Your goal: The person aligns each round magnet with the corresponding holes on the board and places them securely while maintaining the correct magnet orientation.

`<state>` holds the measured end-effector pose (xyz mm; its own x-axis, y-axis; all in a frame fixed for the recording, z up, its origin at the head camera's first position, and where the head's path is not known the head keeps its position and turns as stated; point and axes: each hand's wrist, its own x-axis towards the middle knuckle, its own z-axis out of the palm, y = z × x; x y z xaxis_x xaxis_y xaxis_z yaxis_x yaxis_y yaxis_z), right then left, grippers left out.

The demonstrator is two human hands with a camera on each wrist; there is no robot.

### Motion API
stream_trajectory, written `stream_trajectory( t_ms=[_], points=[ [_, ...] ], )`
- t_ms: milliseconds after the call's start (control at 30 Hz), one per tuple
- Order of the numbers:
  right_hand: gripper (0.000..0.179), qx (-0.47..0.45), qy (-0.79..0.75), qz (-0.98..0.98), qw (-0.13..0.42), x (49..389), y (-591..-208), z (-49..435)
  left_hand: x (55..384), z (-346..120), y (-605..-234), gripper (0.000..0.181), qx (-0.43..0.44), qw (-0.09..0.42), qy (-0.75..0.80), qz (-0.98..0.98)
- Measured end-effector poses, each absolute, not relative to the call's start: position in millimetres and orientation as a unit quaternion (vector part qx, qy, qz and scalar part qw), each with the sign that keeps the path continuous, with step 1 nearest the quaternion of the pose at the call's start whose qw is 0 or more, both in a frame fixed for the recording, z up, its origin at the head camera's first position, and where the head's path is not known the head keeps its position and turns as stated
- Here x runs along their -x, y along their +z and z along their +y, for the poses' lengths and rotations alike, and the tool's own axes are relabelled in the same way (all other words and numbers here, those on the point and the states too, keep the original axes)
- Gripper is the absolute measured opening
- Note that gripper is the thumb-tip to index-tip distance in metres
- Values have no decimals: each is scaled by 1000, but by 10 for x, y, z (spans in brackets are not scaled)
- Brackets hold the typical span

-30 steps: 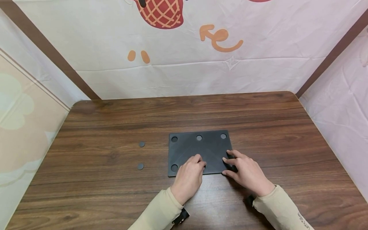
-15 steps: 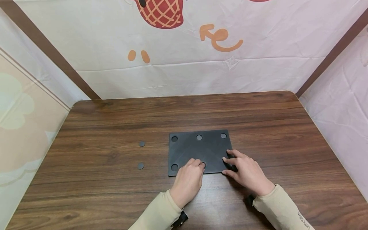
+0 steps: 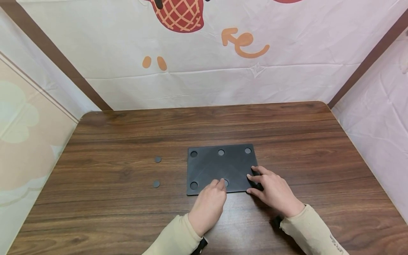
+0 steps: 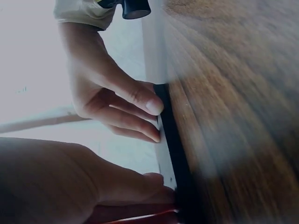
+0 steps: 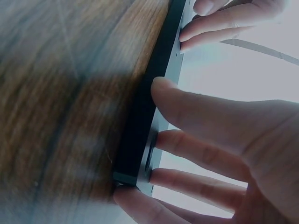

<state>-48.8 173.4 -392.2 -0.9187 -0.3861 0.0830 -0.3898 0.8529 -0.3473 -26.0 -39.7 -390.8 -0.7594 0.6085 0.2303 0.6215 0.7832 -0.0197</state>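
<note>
A thin black rectangular board [image 3: 234,168] lies on the table, with round recesses along its back and front edges. The back-middle and back-right ones hold paler grey discs; the two at the left end look dark and bare. My left hand [image 3: 208,207] reaches to the front-middle recess, fingertips down on the board beside a grey disc [image 3: 226,183] that they partly cover. My right hand [image 3: 275,191] rests at the front right corner; in the right wrist view its thumb [image 5: 163,88] touches the front edge and extended fingers touch the top. It hides that corner's recess.
Two small grey discs, one farther back [image 3: 158,159] and one nearer [image 3: 156,184], lie on the wooden table [image 3: 105,198] left of the board. A white printed cloth [image 3: 204,85] hangs behind the table, with cloth panels at both sides.
My left fingers have drawn back slightly toward me, uncovering more of the front-middle disc. My right hand and the board stay in place.
</note>
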Motion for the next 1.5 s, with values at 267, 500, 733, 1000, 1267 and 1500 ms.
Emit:
stream_trajectory(
  t_ms=[267,500,733,1000,1267,1500],
  points=[
    [43,-202,178,-963,7,483,-3928,1731,222,-351,-3873,26,333,116,23,-935],
    [42,-205,175,-963,15,481,-3916,1734,207,-314,-3876,27,328,130,64,-934],
    [42,-205,174,-963,13,480,-3911,1729,205,-277,-3857,26,324,128,94,-933],
    [42,-202,174,-964,12,475,-3914,1730,235,-325,-3852,25,334,104,57,-935],
    [42,-201,176,-963,11,470,-3911,1729,307,-451,-3919,11,326,95,-95,-936],
    [42,-203,174,-963,10,472,-3917,1727,347,-519,-3937,11,312,98,-127,-937]
  ],
)
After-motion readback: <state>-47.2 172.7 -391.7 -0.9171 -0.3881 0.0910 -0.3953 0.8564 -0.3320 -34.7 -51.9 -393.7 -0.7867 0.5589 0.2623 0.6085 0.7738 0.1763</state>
